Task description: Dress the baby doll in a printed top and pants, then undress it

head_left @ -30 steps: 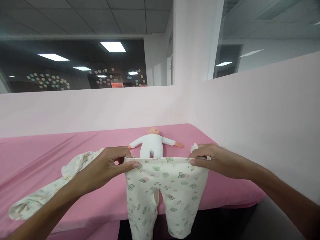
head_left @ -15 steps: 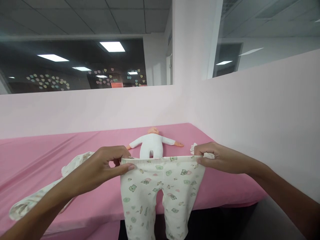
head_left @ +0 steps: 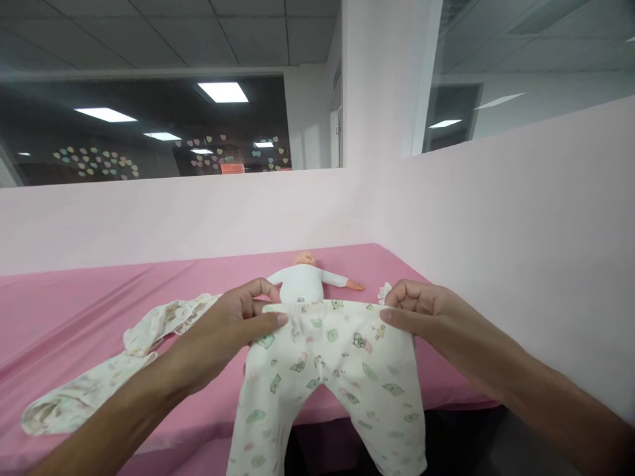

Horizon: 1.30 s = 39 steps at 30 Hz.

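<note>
Small white pants printed with green and pink figures hang from both hands by the waistband, legs downward. My left hand pinches the waistband's left end between thumb and fingers. At the right end, my right hand is closed on the same band. Behind the pants a doll in a white suit lies on its back on the pink bed cover, arms spread. The pants and my left hand hide its lower body and one hand.
Another patterned white garment lies crumpled on the bed at the left, partly behind my left forearm. A small white cloth item sits beside my right hand. Walls with windows rise behind and to the right.
My left hand has moved right and slightly up, so the waistband spans a shorter width. The pants have risen a little and their legs have swung farther apart.
</note>
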{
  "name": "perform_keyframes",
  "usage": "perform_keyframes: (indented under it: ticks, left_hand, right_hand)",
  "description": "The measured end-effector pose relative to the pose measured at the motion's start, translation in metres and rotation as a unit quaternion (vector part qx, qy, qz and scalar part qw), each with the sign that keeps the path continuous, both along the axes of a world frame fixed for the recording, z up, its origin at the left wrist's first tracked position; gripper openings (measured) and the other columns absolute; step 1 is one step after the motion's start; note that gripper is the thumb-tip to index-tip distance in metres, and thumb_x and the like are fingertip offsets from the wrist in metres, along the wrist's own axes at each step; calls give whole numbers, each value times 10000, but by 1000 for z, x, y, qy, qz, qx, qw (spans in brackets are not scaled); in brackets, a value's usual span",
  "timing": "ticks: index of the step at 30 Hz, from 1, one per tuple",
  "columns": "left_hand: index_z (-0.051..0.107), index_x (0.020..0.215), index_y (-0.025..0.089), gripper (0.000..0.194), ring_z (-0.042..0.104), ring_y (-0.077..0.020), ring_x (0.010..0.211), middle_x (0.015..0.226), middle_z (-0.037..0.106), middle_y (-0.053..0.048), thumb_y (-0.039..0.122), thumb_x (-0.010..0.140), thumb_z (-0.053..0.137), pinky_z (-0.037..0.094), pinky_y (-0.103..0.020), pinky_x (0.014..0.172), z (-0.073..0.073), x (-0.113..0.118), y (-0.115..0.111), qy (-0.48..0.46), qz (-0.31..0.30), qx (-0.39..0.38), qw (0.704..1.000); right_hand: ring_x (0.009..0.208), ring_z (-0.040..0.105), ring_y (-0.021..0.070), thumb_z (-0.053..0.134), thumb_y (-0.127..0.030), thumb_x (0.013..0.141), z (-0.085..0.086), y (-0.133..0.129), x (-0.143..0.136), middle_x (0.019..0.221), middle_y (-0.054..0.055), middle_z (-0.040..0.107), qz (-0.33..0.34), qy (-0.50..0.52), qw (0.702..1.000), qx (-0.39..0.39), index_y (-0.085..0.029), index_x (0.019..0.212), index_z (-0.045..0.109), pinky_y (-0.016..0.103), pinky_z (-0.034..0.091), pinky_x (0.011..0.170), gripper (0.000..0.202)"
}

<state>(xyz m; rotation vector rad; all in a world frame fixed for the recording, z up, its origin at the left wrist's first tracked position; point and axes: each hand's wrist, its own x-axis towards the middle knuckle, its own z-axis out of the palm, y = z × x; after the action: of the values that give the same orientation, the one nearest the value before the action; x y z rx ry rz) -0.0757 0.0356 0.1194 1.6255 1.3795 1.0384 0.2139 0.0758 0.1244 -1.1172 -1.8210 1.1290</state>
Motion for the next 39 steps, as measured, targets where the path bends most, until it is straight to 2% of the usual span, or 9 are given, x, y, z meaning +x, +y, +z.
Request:
perform_keyframes:
  ticks: [3, 6, 10, 15, 22, 26, 31, 35, 39]
  left_hand:
    - [515, 987, 226, 240, 357, -78, 538, 588, 435, 72, 399, 852, 611, 300, -190, 514, -3, 10, -2, 10, -32, -18, 999]
    - [508, 996, 234, 227, 317, -77, 541, 598, 386, 75, 388, 860, 602, 268, -188, 501, -6, 20, -5, 14, -37, -14, 999]
    - [486, 964, 249, 215, 346, -77, 555, 636, 409, 70, 393, 863, 609, 312, -184, 514, -8, 35, -9, 10, -47, 10, 999]
    - [484, 1014, 271, 199, 389, -86, 561, 667, 435, 63, 389, 882, 576, 358, -185, 496, -15, 59, -10, 21, -49, 41, 998]
    - [504, 1031, 247, 158, 466, -112, 617, 699, 528, 37, 366, 934, 466, 386, -223, 530, -23, 80, -12, 84, -45, 80, 992]
    - [476, 1150, 280, 227, 489, -117, 593, 722, 571, 42, 362, 940, 445, 389, -234, 532, -32, 82, -6, 106, -21, 115, 987]
    - [443, 1248, 298, 305, 537, -132, 650, 770, 593, 36, 298, 944, 422, 427, -259, 588, -40, 86, 0, 126, -28, 130, 983]
    - [379, 1343, 331, 475, 608, -150, 833, 965, 639, 13, 179, 899, 456, 500, -290, 729, -39, 88, -4, 81, -81, 127, 985]
    - [297, 1427, 363, 635, 586, -171, 1059, 1190, 611, -18, 117, 869, 473, 484, -334, 923, -40, 87, -11, 79, -120, 126, 982]
  right_hand:
    - [598, 429, 103, 626, -355, 823, -3, -7, -4, 658, -13, 510, 2, 0, 1000, -15, -188, 728, 531, 231, 342, 542, 215]
    - [601, 453, 105, 617, -338, 825, -2, -9, -8, 655, -15, 526, 2, 10, 1000, -23, -188, 721, 518, 230, 355, 546, 207]
    - [617, 475, 104, 619, -353, 826, -2, -9, -17, 680, -15, 538, 18, 24, 1000, -9, -187, 737, 524, 222, 367, 551, 211]
    - [684, 492, 116, 599, -352, 855, -11, -8, -30, 744, -8, 555, 48, 5, 998, 31, -197, 837, 575, 228, 388, 593, 158]
    - [741, 558, 147, 490, -305, 910, -19, -16, -37, 789, 5, 603, 71, -39, 994, 74, -209, 863, 565, 266, 435, 637, 131]
    - [835, 588, 165, 482, -316, 920, -23, -18, -36, 890, 10, 634, 52, -64, 991, 107, -242, 942, 594, 295, 462, 710, 136]
    - [894, 565, 165, 503, -245, 881, -31, -16, -35, 960, 5, 600, 11, -78, 985, 156, -243, 889, 575, 314, 468, 758, 72]
    - [948, 548, 177, 532, -239, 860, -39, -15, -36, 1023, 12, 568, 1, -64, 985, 163, -243, 909, 548, 336, 467, 827, 52]
    - [879, 543, 172, 520, -227, 862, -43, -13, -35, 961, 21, 562, -4, -56, 988, 146, -229, 898, 509, 327, 473, 780, 37]
